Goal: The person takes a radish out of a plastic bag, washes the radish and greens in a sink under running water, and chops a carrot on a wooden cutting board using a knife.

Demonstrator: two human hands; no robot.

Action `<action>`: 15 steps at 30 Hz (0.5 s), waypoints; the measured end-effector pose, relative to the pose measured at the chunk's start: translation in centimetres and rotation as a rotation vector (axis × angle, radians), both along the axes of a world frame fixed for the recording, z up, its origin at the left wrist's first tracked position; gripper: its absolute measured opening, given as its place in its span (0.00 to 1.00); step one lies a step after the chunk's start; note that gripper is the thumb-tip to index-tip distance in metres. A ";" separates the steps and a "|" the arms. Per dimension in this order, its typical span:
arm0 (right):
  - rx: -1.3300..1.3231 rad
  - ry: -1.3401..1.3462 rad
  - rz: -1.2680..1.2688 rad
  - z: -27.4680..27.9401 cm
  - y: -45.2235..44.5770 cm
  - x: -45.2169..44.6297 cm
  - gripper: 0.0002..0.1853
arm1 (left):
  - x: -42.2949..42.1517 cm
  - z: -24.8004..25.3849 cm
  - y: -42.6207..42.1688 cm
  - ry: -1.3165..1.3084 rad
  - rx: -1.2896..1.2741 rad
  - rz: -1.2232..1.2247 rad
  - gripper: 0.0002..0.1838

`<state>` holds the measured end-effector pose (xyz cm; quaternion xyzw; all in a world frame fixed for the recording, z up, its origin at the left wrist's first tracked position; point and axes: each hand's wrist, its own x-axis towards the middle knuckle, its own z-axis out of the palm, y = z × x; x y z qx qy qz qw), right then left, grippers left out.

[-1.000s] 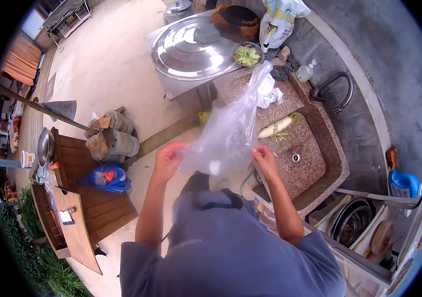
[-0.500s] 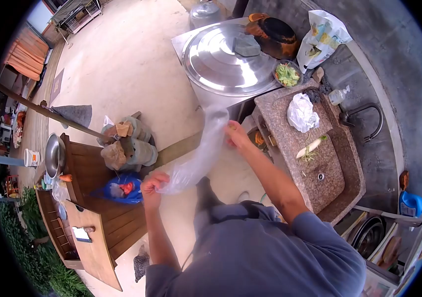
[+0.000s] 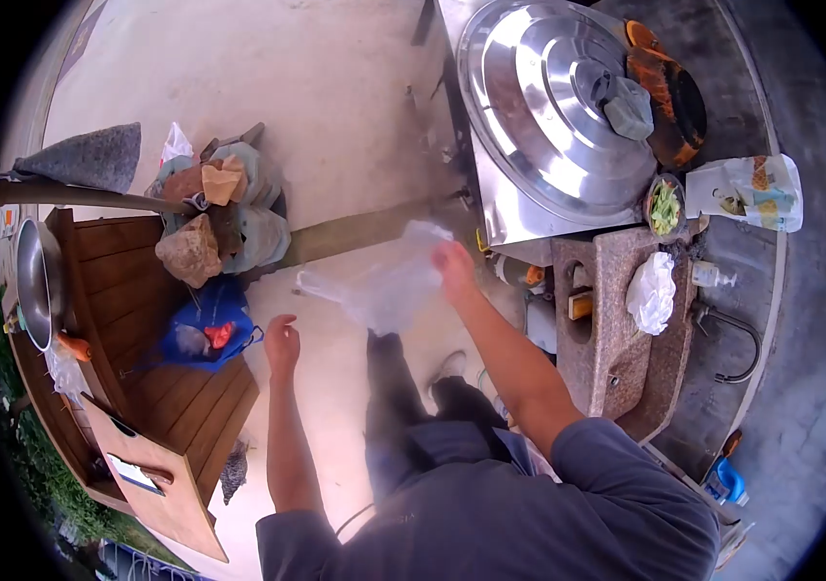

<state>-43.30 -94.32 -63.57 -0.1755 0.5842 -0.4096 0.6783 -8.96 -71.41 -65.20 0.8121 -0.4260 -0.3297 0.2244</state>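
A clear plastic bag (image 3: 384, 286) hangs in front of me, spread out above the floor. My right hand (image 3: 451, 271) is closed on its upper right edge. The bag's left end floats loose, apart from my left hand (image 3: 283, 344). That hand is empty, with its fingers loosely curled and apart, and part of it is hard to make out. Closest to it is a blue bag (image 3: 202, 329) with something red and a pale bundle inside, at the wooden cabinet.
A large metal lid (image 3: 539, 126) covers the stove at the upper right. Beside it are a bowl of chopped greens (image 3: 665, 208) and a stone sink (image 3: 616, 252) with a crumpled white bag (image 3: 652, 293). Weighted containers (image 3: 253, 232) stand left, near a cutting board (image 3: 156, 494).
My left hand has let go of the plastic bag and sits apart from it. The bag's left end has swung up. My view has shifted, moving the stove and sink rightward.
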 end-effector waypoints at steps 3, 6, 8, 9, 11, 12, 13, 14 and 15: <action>-0.013 0.050 -0.014 -3.6 -1.9 -1.1 0.07 | -5.3 1.1 -11.4 0.189 -0.251 -0.126 0.24; 0.038 -0.081 -0.118 -6.6 -3.3 -2.4 0.07 | -12.3 0.9 -21.6 0.307 -0.311 -0.377 0.35; 0.030 -0.105 -0.147 -7.6 -4.0 -3.2 0.08 | -16.7 0.5 -27.0 0.338 -0.414 -0.467 0.32; 0.025 -0.117 -0.160 -7.8 -4.5 -3.5 0.08 | -18.3 -0.2 -29.1 0.349 -0.445 -0.474 0.28; 0.045 -0.081 -0.230 -8.4 -4.9 -3.6 0.08 | -20.0 -3.3 -32.5 0.315 -0.434 -0.609 0.19; 0.059 -0.068 -0.264 -8.6 -5.1 -3.6 0.08 | -20.6 -3.6 -33.8 0.294 -0.424 -0.678 0.15; 0.117 -0.104 -0.313 -8.9 -5.4 -3.6 0.09 | -21.4 -3.7 -34.7 0.310 -0.360 -0.596 0.08; 0.115 -0.105 -0.308 -9.1 -5.7 -3.6 0.09 | -21.5 -3.2 -35.6 0.328 -0.356 -0.580 0.07; 0.111 -0.109 -0.306 -9.3 -6.0 -3.4 0.09 | -21.5 -2.8 -36.3 0.342 -0.352 -0.567 0.07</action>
